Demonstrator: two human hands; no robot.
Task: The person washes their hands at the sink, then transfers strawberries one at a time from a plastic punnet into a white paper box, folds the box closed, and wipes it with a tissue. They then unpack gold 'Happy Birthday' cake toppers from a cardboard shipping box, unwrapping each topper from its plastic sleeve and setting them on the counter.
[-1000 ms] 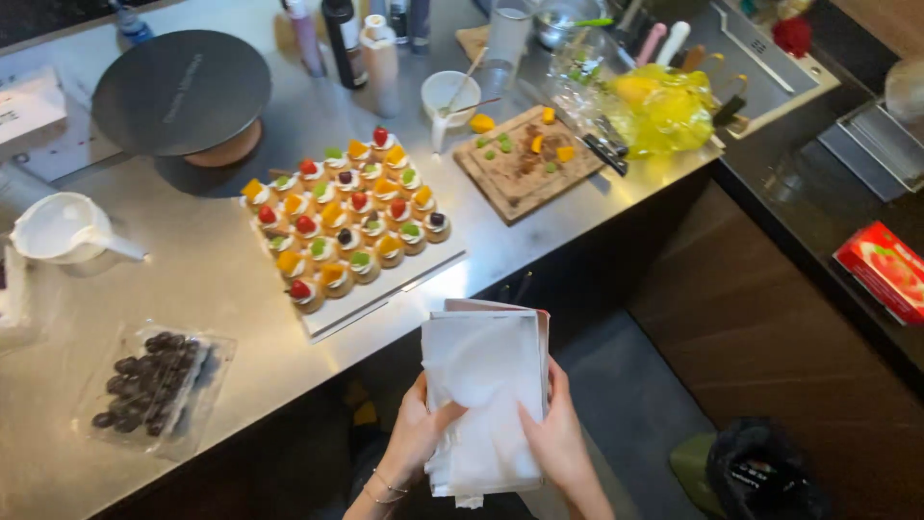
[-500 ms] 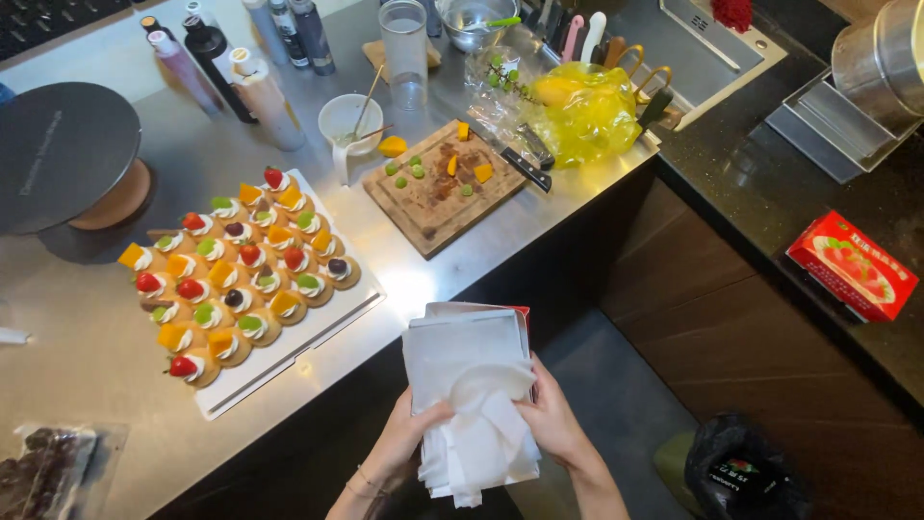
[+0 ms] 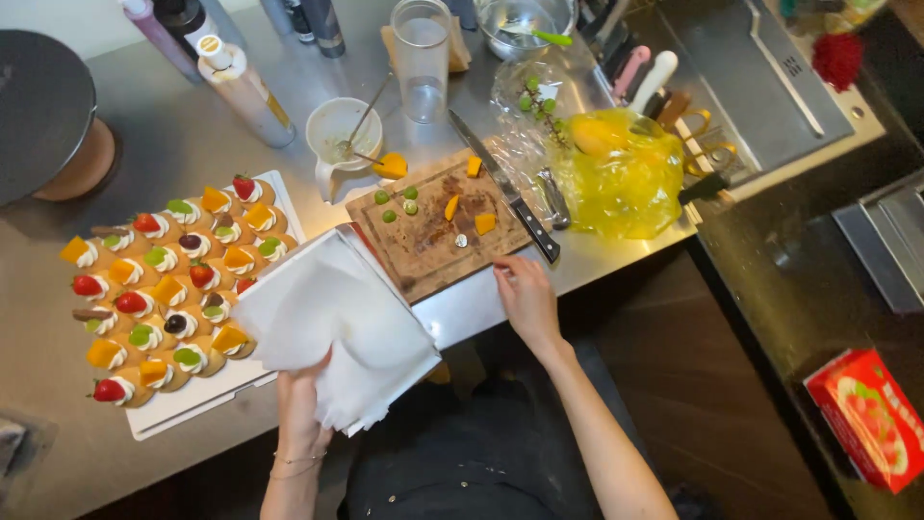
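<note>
My left hand (image 3: 304, 412) grips a stack of white paper sheets (image 3: 337, 323) from below, holding it over the near edge of the steel counter. The stack overlaps the corner of a white tray (image 3: 207, 390) filled with several small tarts (image 3: 164, 289) topped with cream and fruit. My right hand (image 3: 525, 294) rests on the near corner of a wooden cutting board (image 3: 433, 246), fingers laid flat, holding nothing. Fruit pieces lie on the board. A black-handled knife (image 3: 510, 197) lies along its right side.
Behind the board stand a white cup with spoon (image 3: 339, 135), a clear glass (image 3: 422, 58), several bottles (image 3: 236, 82) and a yellow plastic bag (image 3: 621, 178). A dark cake stand (image 3: 43, 111) is far left. A sink (image 3: 760, 82) is at right, a red box (image 3: 871, 414) lower right.
My right hand let go of the paper stack and moved to the cutting board's corner. The left hand alone now holds the sheets, raised over the tray's edge. The view shifted right.
</note>
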